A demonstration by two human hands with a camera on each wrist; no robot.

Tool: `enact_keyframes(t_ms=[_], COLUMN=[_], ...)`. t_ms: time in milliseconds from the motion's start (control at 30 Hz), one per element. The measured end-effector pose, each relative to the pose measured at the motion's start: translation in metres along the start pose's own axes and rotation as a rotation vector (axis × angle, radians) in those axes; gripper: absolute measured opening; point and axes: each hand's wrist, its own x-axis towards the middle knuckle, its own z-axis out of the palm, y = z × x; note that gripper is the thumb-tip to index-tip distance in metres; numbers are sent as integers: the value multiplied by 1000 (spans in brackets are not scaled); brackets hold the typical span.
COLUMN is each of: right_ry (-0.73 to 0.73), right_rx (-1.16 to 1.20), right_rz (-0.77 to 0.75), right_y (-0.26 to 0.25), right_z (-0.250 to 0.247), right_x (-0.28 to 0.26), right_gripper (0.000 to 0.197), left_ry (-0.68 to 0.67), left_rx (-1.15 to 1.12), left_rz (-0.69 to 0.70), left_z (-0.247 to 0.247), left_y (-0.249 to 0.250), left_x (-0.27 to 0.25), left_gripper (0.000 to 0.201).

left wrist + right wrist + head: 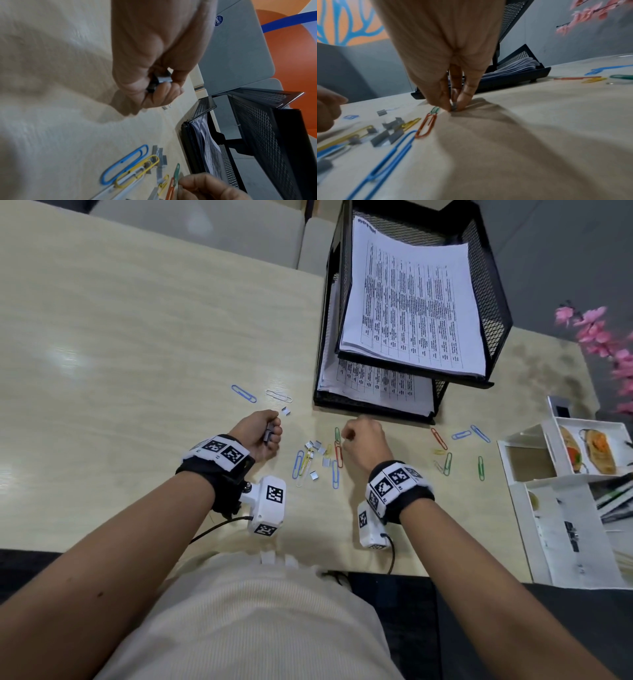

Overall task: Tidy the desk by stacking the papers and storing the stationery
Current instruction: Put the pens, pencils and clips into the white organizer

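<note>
My left hand (269, 433) is curled around a few grey staple strips (163, 79), held just above the desk. My right hand (346, 436) reaches down to the desk, and its fingertips (447, 105) pinch one small grey staple strip (454, 107) beside a green paper clip (435, 109). Between the hands lie loose staple strips (318, 446) and coloured paper clips (337, 455). More paper clips (442, 440) are scattered to the right. Printed papers (411, 302) sit stacked in a black mesh two-tier tray (493, 302).
A white desk organiser (548, 467) with compartments stands at the right edge. Pink artificial flowers (599, 330) are behind it. A blue clip (244, 394) and a white clip (279, 396) lie beyond my left hand. The desk's near edge is at my body.
</note>
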Motion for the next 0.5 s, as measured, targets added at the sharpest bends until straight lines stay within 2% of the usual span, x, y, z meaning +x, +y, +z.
enact_keyframes(t_ms=[100, 200, 300, 400, 500], right_ry=[0, -75, -177, -167, -108], right_rx=[54, 119, 14, -48, 43], right_rz=[-32, -146, -216, -209, -137], right_y=[-6, -24, -35, -35, -34], right_z=[-2, -1, 8, 16, 19], right_x=[2, 2, -2, -6, -6], right_gripper=[16, 22, 25, 21, 23], left_ry=[12, 23, 30, 35, 38], left_rx=[9, 4, -1, -17, -28], left_rz=[7, 13, 14, 22, 25], left_z=[-1, -2, -2, -3, -4], left_y=[-1, -1, -1, -1, -3], left_x=[1, 0, 0, -1, 0], left_gripper=[38, 38, 38, 37, 37])
